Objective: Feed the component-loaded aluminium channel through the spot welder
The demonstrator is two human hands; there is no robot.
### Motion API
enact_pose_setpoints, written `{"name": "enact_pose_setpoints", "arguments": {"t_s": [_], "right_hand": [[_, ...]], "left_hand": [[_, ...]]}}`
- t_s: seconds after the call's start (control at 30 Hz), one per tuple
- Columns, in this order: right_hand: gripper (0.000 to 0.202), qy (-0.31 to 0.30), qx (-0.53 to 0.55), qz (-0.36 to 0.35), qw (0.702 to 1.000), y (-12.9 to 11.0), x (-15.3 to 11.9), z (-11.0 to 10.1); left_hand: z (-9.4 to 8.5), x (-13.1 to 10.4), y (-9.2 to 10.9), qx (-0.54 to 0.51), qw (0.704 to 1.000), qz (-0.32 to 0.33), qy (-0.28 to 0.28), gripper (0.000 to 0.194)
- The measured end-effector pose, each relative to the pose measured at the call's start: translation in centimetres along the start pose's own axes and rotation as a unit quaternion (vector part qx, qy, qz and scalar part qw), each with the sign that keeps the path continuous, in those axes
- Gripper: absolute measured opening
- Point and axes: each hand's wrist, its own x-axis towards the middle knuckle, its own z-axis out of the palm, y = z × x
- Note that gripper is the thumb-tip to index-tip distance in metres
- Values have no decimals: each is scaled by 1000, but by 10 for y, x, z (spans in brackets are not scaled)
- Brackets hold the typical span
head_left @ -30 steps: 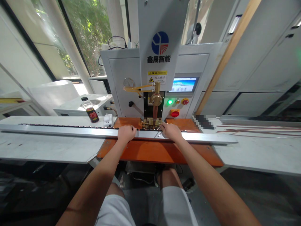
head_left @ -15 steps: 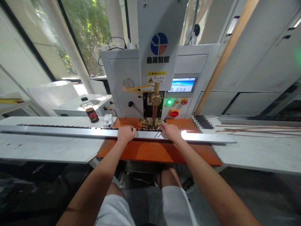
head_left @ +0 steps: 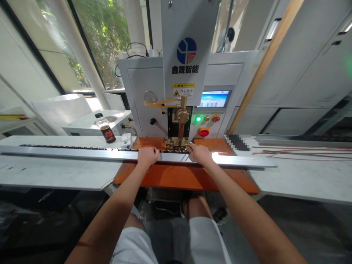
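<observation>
We are gripping the metal bar (head_left: 173, 157) with our left hand (head_left: 147, 156), fingers curled; our right hand's (head_left: 202, 154) hold being unclear, we should be keeping both clear of the copper rod (head_left: 181, 132).

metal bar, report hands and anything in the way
Left hand curled over metal bar. Right hand at bar, close to copper rod. Rod between hands; bottle behind bar.

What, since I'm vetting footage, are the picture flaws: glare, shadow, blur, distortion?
Head view: white glare on the metal bar beside the right hand; bright daylight at the window, deep shadow beneath the table; slanted, stretched-looking lines toward the edges; a pixelated patch; little blur around the machine's lettering.
</observation>
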Motion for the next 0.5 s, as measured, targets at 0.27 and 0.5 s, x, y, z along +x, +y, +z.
{"name": "enact_pose_setpoints", "arguments": {"t_s": [0.27, 0.5], "right_hand": [[49, -7, -18, -5, 1000, -1, -1, -3], [50, 9, -27, -12, 1000, 2, -1, 0]], "left_hand": [[2, -1, 0, -1, 1000, 1, 14, 51], [5, -1, 1, 0, 999, 7, 41, 48]]}}
